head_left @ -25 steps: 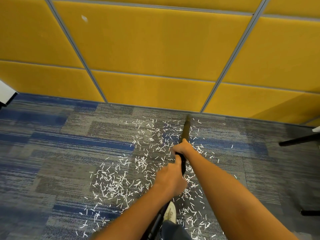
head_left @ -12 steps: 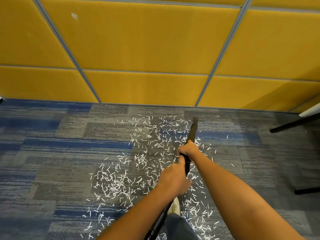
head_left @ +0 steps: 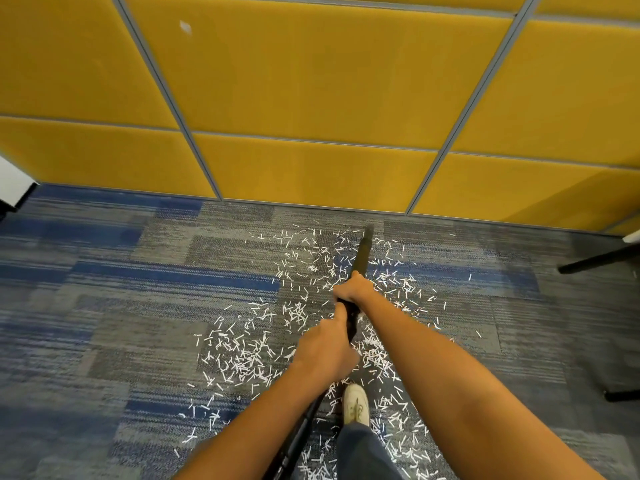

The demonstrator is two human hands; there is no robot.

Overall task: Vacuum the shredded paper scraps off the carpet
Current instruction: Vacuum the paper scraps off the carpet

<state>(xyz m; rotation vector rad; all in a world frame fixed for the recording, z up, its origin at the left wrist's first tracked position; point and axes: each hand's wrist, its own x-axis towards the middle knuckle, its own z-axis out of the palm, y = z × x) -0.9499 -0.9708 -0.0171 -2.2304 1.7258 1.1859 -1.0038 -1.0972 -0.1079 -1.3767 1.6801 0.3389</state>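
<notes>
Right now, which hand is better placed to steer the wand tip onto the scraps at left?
Right. The right hand grips the wand farther forward, nearer its tip, so it likely steers best; the left hand holds farther back, as pivot.

Paper scraps (head_left: 242,355) lie strewn over the middle of the carpet (head_left: 104,306), from near its far edge, where the panelled wall (head_left: 311,81) stands, to the near edge. The wand (head_left: 362,252) runs through them, its blurred tip seemingly by the far scraps. The right hand (head_left: 353,289) grips it ahead of the left hand (head_left: 325,355), and a shoe (head_left: 356,403) stands just behind. Furniture legs (head_left: 595,258) stand at the right edge.
</notes>
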